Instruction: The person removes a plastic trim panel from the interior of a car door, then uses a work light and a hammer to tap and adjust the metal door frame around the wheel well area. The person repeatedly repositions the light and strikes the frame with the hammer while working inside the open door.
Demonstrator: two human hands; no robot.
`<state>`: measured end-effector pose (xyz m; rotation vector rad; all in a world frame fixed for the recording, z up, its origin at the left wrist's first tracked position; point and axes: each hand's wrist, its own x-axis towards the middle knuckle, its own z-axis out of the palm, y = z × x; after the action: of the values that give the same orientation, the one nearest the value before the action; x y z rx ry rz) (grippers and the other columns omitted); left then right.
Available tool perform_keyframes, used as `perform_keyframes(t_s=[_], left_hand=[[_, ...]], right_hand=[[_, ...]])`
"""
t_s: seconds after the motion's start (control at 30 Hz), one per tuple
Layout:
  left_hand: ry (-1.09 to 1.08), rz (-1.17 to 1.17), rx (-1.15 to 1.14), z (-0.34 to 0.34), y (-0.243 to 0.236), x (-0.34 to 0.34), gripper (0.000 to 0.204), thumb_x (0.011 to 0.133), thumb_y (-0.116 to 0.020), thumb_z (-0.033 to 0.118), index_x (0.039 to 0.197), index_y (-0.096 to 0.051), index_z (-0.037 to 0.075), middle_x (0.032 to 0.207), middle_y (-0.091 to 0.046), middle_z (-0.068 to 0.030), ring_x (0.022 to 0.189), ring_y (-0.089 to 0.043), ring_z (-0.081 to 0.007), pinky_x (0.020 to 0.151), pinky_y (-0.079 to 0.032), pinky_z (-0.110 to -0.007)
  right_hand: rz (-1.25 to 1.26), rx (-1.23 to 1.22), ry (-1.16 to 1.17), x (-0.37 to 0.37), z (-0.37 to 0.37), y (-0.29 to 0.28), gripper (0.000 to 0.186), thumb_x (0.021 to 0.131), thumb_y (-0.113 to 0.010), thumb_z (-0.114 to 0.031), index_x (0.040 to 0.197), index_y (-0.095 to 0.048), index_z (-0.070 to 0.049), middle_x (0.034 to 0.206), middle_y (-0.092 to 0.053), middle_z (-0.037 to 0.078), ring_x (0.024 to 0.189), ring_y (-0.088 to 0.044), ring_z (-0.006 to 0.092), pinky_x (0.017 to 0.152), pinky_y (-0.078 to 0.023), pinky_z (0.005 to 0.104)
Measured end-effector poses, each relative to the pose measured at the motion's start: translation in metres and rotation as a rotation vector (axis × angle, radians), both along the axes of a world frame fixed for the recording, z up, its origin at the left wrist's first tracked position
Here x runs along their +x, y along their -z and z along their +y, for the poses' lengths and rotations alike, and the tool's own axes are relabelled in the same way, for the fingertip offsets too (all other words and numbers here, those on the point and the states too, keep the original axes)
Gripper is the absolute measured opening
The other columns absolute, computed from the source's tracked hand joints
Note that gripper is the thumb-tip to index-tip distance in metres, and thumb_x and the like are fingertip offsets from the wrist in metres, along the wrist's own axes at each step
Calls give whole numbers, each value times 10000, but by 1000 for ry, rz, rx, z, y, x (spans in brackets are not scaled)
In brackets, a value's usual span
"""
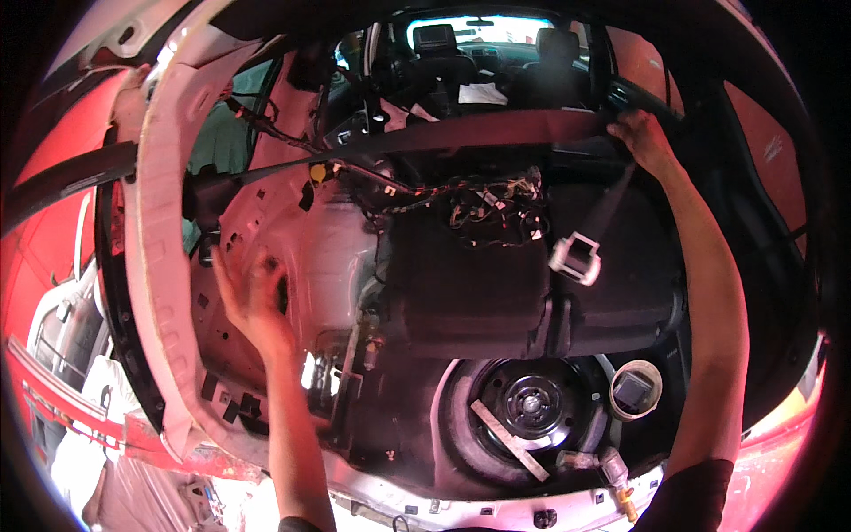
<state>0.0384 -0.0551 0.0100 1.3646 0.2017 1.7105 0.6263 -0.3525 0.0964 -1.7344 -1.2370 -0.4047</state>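
Observation:
A dark seat belt (461, 133) stretches across the car's open cargo area, from the left side pillar to my right hand (643, 142). The fingers of that hand are closed on the strap, high on the right. Below the hand, a narrow length of webbing hangs with a pale plastic belt fitting (560, 258), in front of the dark seatbacks (461, 284). My left hand (253, 293) is raised beside the bare inner side panel (328, 253). Its fingers are apart and nothing shows in them; whether it touches the panel I cannot tell.
Loose wiring (505, 208) lies over the seatbacks. In the floor well sits a spare wheel (532, 403) with a wooden strip (510, 441) across it. A round tub (636, 390) and a tool with a brass-coloured end (612, 470) are at the right, near the rear sill (496, 505).

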Motion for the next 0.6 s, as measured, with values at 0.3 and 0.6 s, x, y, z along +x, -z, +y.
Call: perform_keyframes(t_s=[0.3,0.6], left_hand=[[291,995,47,6,213,145,338,951,-710,156,1278,-684,74,1338,-643,-91,1119,-662,-284,928,-554,-455],[-82,1428,503,4,321,220,599,939,-676,335,1473,-520,113,1558,-373,-255,1499,-276,-473,1179,-209,-709]], right_hand=[[299,53,547,-24,116,-66,442,977,-660,-458,1035,-691,-21,952,-716,195,914,-699,360,846,-553,492],[-526,51,359,102,255,-13,375,956,-649,-344,1169,-691,-38,976,-725,195,939,-691,340,888,-543,421]])
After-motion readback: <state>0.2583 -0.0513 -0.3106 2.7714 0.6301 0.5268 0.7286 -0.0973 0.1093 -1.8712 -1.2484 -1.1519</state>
